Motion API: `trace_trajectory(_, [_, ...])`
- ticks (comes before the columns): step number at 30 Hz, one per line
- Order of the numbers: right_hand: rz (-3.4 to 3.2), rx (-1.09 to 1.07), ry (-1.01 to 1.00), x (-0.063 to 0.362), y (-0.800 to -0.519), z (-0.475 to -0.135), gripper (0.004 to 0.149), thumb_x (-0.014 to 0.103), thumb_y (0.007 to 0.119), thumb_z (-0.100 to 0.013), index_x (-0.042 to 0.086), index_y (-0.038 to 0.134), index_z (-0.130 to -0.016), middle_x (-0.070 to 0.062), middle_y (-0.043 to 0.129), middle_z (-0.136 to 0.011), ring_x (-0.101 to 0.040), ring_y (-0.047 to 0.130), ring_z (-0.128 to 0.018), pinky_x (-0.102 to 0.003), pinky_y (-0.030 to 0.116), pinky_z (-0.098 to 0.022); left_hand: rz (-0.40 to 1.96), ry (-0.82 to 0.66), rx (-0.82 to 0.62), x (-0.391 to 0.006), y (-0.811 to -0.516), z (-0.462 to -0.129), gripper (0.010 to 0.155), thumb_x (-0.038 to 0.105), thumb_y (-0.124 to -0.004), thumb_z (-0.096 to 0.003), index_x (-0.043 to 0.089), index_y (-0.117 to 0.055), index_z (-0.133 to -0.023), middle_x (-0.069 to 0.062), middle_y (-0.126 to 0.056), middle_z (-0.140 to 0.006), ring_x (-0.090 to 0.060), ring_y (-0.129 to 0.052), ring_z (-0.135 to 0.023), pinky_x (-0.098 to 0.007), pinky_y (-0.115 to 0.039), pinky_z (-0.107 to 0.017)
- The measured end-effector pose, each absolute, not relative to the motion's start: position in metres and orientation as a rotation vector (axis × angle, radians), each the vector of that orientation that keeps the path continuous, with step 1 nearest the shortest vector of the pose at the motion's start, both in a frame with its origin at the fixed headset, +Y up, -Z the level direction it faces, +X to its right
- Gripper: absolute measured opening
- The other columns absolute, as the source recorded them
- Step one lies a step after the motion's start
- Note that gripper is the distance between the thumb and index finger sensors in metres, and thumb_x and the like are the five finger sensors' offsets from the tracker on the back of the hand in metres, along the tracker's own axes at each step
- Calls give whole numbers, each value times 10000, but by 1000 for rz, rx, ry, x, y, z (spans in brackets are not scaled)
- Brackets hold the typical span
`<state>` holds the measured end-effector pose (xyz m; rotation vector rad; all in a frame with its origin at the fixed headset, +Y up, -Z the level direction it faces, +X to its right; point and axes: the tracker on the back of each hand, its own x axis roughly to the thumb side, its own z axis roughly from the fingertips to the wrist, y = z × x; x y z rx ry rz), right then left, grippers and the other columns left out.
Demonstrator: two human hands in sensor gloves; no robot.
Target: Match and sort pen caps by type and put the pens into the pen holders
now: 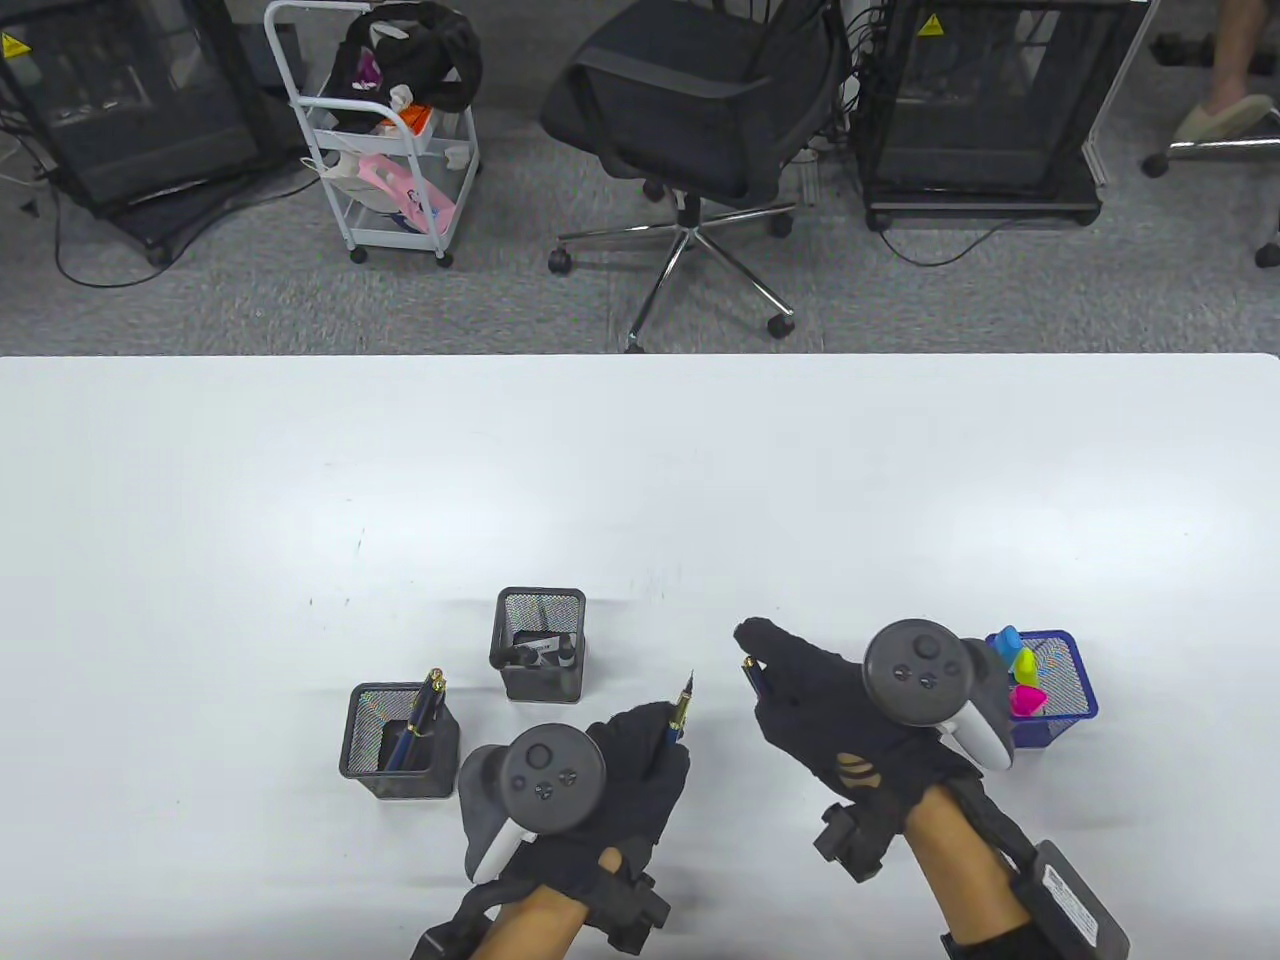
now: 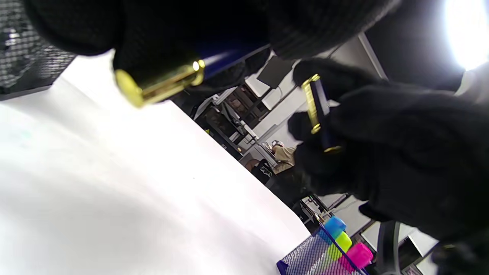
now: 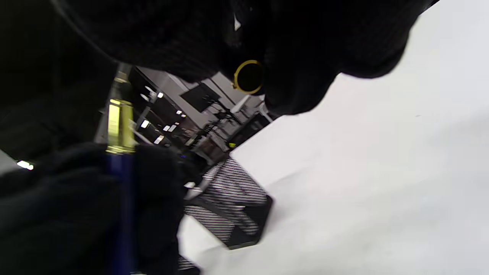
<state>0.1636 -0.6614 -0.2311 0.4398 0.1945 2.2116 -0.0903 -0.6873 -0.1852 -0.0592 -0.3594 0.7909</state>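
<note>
From the table view I am seeing my left hand (image 1: 610, 770) gripping a blue pen (image 1: 680, 715) with its gold end and thin tip pointing up, away from me. My right hand (image 1: 840, 720) is pinching the pen's cap (image 1: 752, 677) between fingertips, just to the right of the pen, not touching it. The middle black holder (image 1: 540, 645), my landmark, is standing behind and to the left of the pen; some dark markers are lying inside it. In front and to the left of that holder a second black holder (image 1: 398, 742) is keeping blue pens with gold clips. Far to the right of it, behind my right hand, a blue holder (image 1: 1060, 700) is carrying bright highlighters (image 1: 1020, 672).

In the left wrist view my fingers (image 2: 160, 38) are curling around the pen (image 2: 179, 78), and across from it the right hand (image 2: 401, 152) is holding the cap (image 2: 319, 110), its gold clip showing. The blue holder (image 2: 305, 259) is sitting low at the edge of the table (image 2: 114, 191).

In the right wrist view my right fingers (image 3: 305, 57) are closing around the cap (image 3: 248, 77); only its round gold opening is showing. The pen (image 3: 120, 160) is standing in the left hand (image 3: 57, 214) at the left side, and a black holder (image 3: 233, 217) is standing behind it; which one, I cannot tell.
</note>
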Motion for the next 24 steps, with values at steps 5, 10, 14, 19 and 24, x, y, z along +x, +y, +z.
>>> trace_trajectory(5, [2131, 457, 192, 181, -672, -223, 593, 348, 907, -448, 287, 666, -987, -153, 915, -772, -300, 1044, -557, -457, 897, -451, 676, -429, -35, -80, -686, -181, 512, 357, -788, -497, 70, -785, -921, -209, -952, -757, -370, -993, -568, -709, -726, -513])
trace_trajectory(10, [1977, 235, -75, 208, -677, -220, 546, 429, 888, -445, 145, 716, -879, -98, 1022, -585, -216, 1123, -369, -376, 971, -308, 591, -490, -50, -72, -688, -179, 508, 362, -802, -493, 79, -808, -915, -199, -964, -742, -360, -995, -557, -708, -728, -516])
trace_trajectory(14, [1881, 163, -142, 217, -677, -215, 512, 410, 900, -440, 111, 714, -812, -106, 1039, -574, -237, 1155, -370, -371, 994, -291, 567, -516, -63, -66, -688, -176, 504, 364, -821, -487, 77, -825, -901, -195, -977, -727, -353, -1005, -542, -705, -737, -512])
trace_trajectory(19, [1940, 153, -174, 214, -676, -209, 492, 417, 903, -433, 116, 741, -787, -103, 1052, -556, -227, 1165, -353, -361, 1003, -273, 519, -548, -61, -58, -688, -172, 504, 368, -837, -480, 77, -834, -890, -189, -986, -718, -347, -1012, -533, -702, -745, -509])
trace_trajectory(24, [1958, 149, -162, 209, -676, -208, 487, 417, 910, -426, 112, 756, -773, -106, 1058, -543, -229, 1169, -340, -361, 1005, -263, 487, -563, -66, -54, -689, -170, 504, 371, -843, -478, 79, -836, -888, -186, -988, -716, -344, -1013, -531, -702, -745, -511])
